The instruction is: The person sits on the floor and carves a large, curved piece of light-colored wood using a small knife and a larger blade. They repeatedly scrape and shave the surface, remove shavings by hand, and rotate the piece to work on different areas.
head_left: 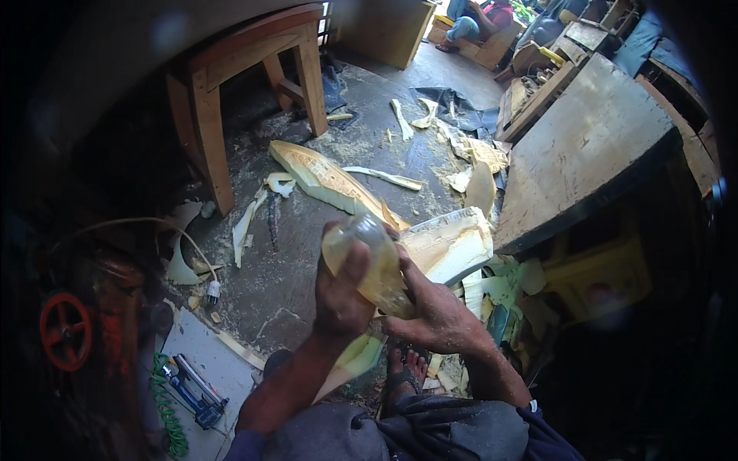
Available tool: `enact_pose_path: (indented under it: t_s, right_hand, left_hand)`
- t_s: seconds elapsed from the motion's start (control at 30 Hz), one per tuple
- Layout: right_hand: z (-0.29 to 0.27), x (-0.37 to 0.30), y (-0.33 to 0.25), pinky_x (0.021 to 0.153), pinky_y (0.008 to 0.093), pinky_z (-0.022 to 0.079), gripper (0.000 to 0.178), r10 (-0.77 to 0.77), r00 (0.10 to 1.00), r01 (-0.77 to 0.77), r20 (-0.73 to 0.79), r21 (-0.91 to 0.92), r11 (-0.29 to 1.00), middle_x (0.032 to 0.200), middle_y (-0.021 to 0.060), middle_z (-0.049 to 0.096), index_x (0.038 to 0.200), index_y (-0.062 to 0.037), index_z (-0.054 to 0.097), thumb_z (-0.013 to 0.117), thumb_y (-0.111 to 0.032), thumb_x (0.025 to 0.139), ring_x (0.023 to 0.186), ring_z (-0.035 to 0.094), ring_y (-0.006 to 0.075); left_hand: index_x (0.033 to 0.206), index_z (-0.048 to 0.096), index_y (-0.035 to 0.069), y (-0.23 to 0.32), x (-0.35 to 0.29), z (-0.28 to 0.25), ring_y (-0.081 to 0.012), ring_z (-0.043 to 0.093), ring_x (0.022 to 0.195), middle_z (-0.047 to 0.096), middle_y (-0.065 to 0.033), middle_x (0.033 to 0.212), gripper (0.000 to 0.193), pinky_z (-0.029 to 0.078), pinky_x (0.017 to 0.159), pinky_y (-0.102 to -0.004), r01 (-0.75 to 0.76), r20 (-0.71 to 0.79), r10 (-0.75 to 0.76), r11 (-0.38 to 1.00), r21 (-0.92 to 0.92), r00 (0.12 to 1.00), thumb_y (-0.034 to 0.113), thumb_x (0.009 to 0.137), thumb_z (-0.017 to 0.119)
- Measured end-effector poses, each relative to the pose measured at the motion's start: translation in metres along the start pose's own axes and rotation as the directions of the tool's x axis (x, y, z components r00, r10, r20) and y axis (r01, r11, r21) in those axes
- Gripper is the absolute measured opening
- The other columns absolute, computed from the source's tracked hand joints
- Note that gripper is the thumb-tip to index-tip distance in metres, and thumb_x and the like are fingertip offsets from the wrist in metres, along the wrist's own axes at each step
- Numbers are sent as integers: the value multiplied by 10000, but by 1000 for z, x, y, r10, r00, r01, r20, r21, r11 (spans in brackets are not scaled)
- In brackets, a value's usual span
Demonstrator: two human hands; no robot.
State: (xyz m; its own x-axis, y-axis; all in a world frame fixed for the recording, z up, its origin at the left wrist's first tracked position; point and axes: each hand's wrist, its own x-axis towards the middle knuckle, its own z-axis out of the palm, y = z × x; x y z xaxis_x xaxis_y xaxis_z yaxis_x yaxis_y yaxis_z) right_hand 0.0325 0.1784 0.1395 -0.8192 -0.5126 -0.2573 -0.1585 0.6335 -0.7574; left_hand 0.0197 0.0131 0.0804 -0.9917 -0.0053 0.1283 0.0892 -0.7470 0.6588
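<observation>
A clear plastic bottle (378, 278) with something yellowish inside is held tilted in front of me, above the floor. My left hand (342, 296) is closed round its left side, the thumb lying across the plastic. My right hand (442, 315) grips its lower right side with the fingers wrapped behind. Just beyond my hands lie a long curved foam-covered piece (327, 178) and a thick pale foam block (452, 246). A yellow-green foam piece (357, 357) lies below the bottle, partly hidden by my left forearm.
A wooden stool (211, 115) stands far left. Foam scraps (400, 119) and dust litter the floor. At left are a staple gun (196, 396) on a pale board, a green coiled hose (171, 415) and a cable plug (214, 290). A worn tabletop (584, 154) slopes at right; a person (477, 23) sits far back.
</observation>
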Motion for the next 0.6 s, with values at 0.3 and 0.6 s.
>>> enact_pose_path:
  t_s: [0.3, 0.6]
  right_hand:
    - [33, 0, 1, 817, 533, 572, 530, 75, 994, -93, -85, -234, 968, 888, 271, 707, 1237, -9, 515, 742, -288, 847, 865, 712, 456]
    - [41, 0, 9, 722, 503, 590, 479, 96, 993, -115, -72, -338, 934, 813, 212, 719, 1158, -22, 563, 773, -269, 806, 780, 729, 422]
  left_hand:
    - [1239, 427, 80, 12, -12, 12, -199, 630, 886, 585, -132, 987, 625, 546, 779, -330, 56, 103, -60, 997, 47, 993, 527, 930, 736]
    - [970, 535, 57, 9, -11, 19, -62, 556, 760, 588, 1, 823, 354, 458, 670, -254, -4, -7, 7, 903, 429, 1000, 330, 949, 760]
